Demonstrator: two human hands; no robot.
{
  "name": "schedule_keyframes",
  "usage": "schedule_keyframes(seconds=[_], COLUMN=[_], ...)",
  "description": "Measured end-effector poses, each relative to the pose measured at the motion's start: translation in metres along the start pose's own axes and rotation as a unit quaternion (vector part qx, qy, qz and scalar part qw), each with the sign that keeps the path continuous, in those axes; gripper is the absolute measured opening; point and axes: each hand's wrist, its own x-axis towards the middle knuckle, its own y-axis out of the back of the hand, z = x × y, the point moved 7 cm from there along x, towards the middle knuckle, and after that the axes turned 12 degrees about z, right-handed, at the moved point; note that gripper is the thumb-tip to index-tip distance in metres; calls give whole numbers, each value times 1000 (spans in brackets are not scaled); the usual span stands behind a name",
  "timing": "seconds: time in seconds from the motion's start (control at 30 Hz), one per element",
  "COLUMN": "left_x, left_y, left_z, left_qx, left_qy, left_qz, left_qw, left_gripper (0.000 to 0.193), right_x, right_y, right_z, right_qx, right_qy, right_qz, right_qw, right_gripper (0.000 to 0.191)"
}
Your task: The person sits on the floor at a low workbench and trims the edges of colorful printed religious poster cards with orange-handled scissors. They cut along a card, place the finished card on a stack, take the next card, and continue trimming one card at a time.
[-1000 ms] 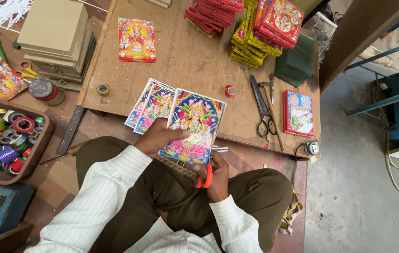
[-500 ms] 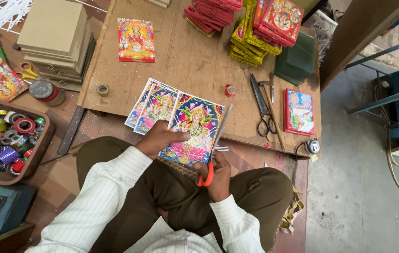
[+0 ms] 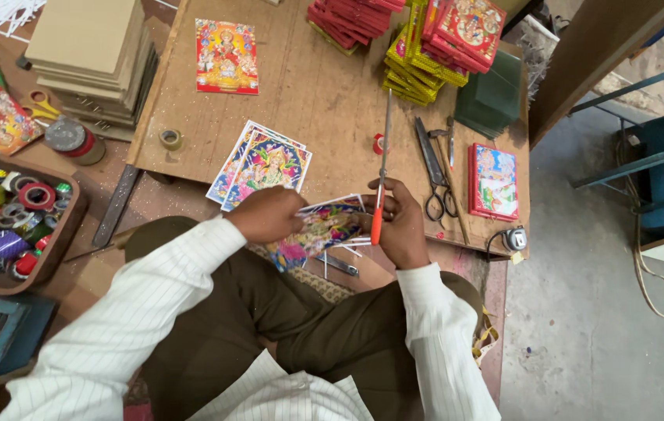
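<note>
The person sits cross-legged in brown trousers and a white striped shirt, and both hands meet just over the knees. The left hand (image 3: 273, 214) is closed in a pinch on the edge of a colourful printed picture (image 3: 318, 232), which hangs tilted between the two hands at the near edge of the wooden board (image 3: 308, 101). The right hand (image 3: 402, 222) is curled shut around the orange handle of a long thin blade (image 3: 382, 168), its metal pointing up and away over the board, and its fingers seem to touch the print's other edge too. To my eye the risk sits right there: the blade runs close past the fingers that steady the paper, so a slip could nick a finger or tear the print, and a loose pinch could let the sheet swing off line. A few thin paper strips (image 3: 347, 248) lie just below the hands. Further out on the board lies a small fanned pile of similar prints (image 3: 258, 162), with a roll of tape (image 3: 169, 139) to its left and black scissors (image 3: 435, 168) to its right beside a red framed picture (image 3: 494, 181). At the far edge stand stacks of red and yellow frames (image 3: 425, 39), and off the board to the left a tray of coloured tape rolls (image 3: 4, 226).
</note>
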Motion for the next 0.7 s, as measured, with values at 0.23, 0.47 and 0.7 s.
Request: schedule_keyframes(seconds=[0.23,0.47,0.7], left_x=[9,5,12], left_y=[56,29,-11], left_z=[-32,-99,-127], left_qx=[15,-295,-249], left_qy=[68,136,178], left_qz=[130,290,301], left_qw=[989,900,903], left_gripper=[25,19,28], right_x=[39,69,72], right_y=[-17,-32,-48], right_z=[33,78,106], right_qx=[89,141,78], right_qy=[22,39,18], right_qz=[39,65,60], right_qw=[995,987,995], right_gripper=[51,52,50])
